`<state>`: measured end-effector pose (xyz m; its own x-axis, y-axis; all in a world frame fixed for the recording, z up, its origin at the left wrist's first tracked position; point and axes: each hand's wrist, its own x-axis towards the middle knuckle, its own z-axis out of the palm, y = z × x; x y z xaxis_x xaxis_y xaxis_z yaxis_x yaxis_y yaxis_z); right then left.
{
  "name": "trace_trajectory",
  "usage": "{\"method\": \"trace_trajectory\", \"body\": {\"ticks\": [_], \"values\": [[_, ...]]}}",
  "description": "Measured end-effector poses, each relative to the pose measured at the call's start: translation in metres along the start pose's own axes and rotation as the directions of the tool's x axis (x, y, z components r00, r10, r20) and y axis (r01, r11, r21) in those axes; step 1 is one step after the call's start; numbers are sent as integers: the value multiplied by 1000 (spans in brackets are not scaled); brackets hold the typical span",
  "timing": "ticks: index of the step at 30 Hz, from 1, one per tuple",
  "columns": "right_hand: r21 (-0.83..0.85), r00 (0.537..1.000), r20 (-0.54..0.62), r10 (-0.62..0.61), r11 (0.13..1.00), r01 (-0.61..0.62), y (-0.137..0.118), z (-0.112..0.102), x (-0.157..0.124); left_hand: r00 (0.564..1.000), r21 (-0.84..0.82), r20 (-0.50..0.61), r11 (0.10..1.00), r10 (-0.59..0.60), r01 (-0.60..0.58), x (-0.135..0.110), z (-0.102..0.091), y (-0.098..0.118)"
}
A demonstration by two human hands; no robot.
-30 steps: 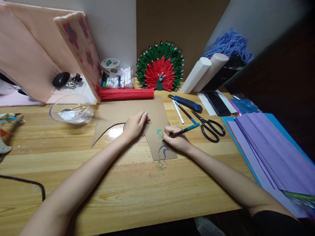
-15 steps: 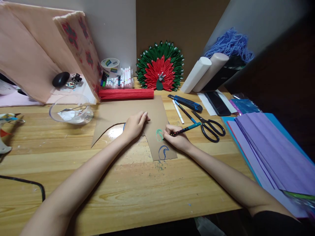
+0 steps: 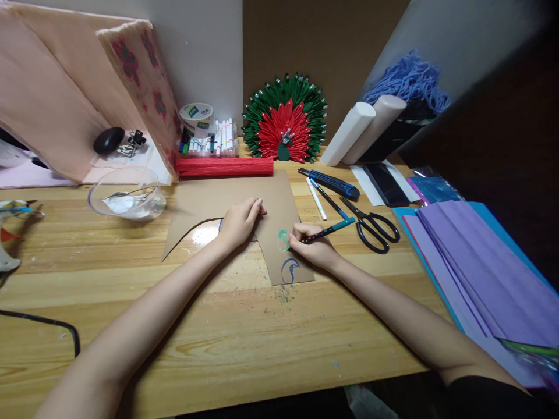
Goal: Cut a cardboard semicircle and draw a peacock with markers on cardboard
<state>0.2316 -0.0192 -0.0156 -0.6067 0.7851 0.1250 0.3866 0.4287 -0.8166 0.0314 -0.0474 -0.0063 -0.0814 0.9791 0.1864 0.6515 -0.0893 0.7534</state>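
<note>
Pressing left hand (image 3: 238,224) flat on cardboard (image 3: 236,201), right hand (image 3: 312,247) gripping pen (image 3: 329,231)

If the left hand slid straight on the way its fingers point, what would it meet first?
Probably only more brown cardboard: the left hand points up and right, roughly towards the utility knife beyond the sheet's edge. Depth is uncertain.

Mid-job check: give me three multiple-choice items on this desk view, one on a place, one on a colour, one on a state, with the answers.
1. Where do the black-handled scissors lie?
A. right of the brown cardboard sheet
B. inside the clear glass bowl
C. on the purple paper stack

2. What colour is the finished shape nearest the cardboard's bottom edge?
A. red
B. blue
C. yellow

3. What is the right hand doing?
A. resting flat
B. gripping scissors
C. holding a teal-capped pen

Answers: A, the scissors lie on the wooden table right of the sheet; B, the lower outline is blue; C, the fingers pinch the pen at the green outline.
</note>
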Motion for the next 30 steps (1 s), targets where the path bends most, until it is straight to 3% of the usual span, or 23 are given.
{"method": "trace_trajectory", "body": {"ticks": [21, 27, 30], "values": [[148, 999, 50, 12, 989, -20, -8, 2, 0, 1000, 8, 5, 1000, -7, 7, 0, 0, 1], [276, 993, -53, 109, 957, -90, -7, 2, 5, 1000, -5, -7, 1000, 5, -5, 0, 0, 1], [325, 992, -19, 125, 939, -113, -4, 0, 7, 1000, -3, -9, 1000, -3, 3, 0, 0, 1]]}}
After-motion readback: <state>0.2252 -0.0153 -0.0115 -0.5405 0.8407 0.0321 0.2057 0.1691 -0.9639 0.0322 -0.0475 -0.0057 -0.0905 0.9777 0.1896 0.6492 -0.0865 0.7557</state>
